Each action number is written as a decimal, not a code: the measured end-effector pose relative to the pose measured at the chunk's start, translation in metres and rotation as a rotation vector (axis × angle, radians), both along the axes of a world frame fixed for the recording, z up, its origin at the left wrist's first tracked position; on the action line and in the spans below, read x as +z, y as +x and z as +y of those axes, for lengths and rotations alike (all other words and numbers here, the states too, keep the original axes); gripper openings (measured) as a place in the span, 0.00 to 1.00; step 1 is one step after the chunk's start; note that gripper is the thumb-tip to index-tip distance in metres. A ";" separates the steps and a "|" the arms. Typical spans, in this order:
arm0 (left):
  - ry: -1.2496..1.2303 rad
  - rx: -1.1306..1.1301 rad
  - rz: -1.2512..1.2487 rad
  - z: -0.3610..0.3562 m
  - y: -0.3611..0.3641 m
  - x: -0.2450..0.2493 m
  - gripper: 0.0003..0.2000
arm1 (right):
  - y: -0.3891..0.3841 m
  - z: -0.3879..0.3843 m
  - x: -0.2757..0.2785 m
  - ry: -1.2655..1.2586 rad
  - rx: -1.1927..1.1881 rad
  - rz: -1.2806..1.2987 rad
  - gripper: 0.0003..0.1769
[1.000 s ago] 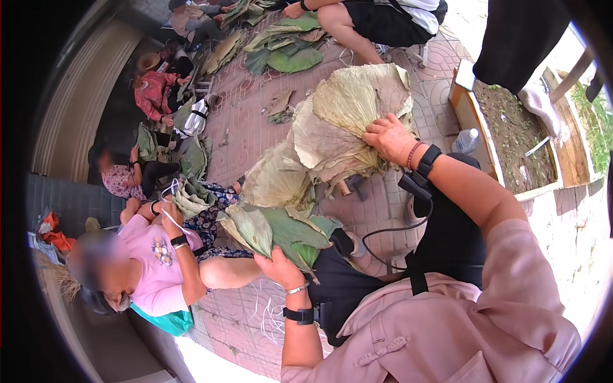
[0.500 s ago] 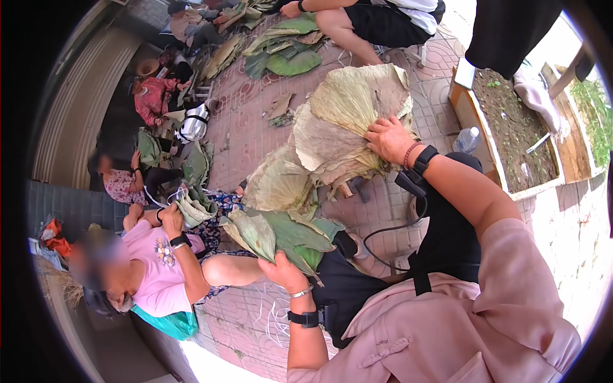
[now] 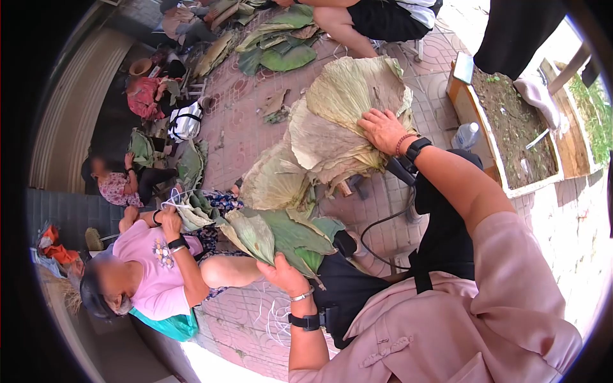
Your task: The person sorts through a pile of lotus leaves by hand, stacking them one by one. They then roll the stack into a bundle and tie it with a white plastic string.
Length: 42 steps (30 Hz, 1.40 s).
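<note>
My left hand [image 3: 285,278] grips the near edge of a folded bundle of green lotus leaves [image 3: 290,236], its thumb on top and the fingers partly hidden underneath. A stack of large, dry, pale lotus leaves [image 3: 345,96] stands in front of me to the right. On its near side rests my right hand [image 3: 383,131], palm down with the fingers stretched over the top leaf. Another dry leaf [image 3: 278,179] sticks out between the stack and the green bundle.
At left a seated person in a pink shirt [image 3: 156,268] handles leaves and white string. Loose string [image 3: 274,316] lies on the paving. A water bottle [image 3: 466,137] stands beside a wooden planter [image 3: 488,137]. More leaves [image 3: 287,54] and several people are farther off.
The view has shifted slightly. My right hand stays flat on the dry stack, and my left hand keeps its hold on the green bundle. The neighbour in pink has tilted their head.
</note>
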<state>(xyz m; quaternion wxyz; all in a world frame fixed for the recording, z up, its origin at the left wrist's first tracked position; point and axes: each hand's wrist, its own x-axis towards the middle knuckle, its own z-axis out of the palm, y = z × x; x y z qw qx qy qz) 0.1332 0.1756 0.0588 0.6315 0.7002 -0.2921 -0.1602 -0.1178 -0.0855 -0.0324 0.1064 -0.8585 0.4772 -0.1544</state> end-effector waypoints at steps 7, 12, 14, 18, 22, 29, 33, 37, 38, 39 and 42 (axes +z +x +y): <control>-0.007 -0.003 -0.035 0.000 0.000 0.000 0.14 | 0.001 0.001 -0.002 -0.064 -0.022 -0.023 0.17; -0.035 0.008 -0.029 0.001 0.003 -0.004 0.13 | 0.002 -0.001 0.001 0.022 -0.022 -0.050 0.16; -0.025 -0.016 -0.016 0.001 0.003 -0.005 0.14 | 0.004 0.001 0.000 0.010 -0.028 -0.041 0.15; -0.016 -0.034 -0.009 -0.002 -0.006 0.000 0.15 | 0.004 0.003 -0.001 0.012 -0.028 -0.030 0.16; -0.036 -0.089 0.040 -0.001 -0.014 0.007 0.16 | 0.007 0.005 0.001 0.025 -0.051 -0.022 0.16; -0.142 -0.382 0.618 -0.012 -0.038 0.080 0.22 | 0.004 0.002 0.003 0.061 -0.060 -0.060 0.16; -0.208 -0.699 1.121 -0.044 -0.041 0.098 0.18 | -0.001 0.001 0.004 0.079 -0.027 -0.117 0.16; -0.197 -0.787 1.250 -0.112 -0.043 0.047 0.18 | -0.006 0.002 0.001 0.038 -0.026 -0.209 0.14; -0.194 -0.695 1.203 -0.130 -0.054 0.031 0.19 | -0.007 0.001 0.004 0.036 -0.043 -0.210 0.14; -0.159 -0.721 1.259 -0.144 -0.062 0.017 0.19 | -0.009 0.001 0.009 0.100 -0.023 -0.240 0.14; -0.002 -0.742 1.280 -0.183 -0.076 -0.015 0.20 | -0.013 -0.004 0.007 0.137 0.003 -0.293 0.15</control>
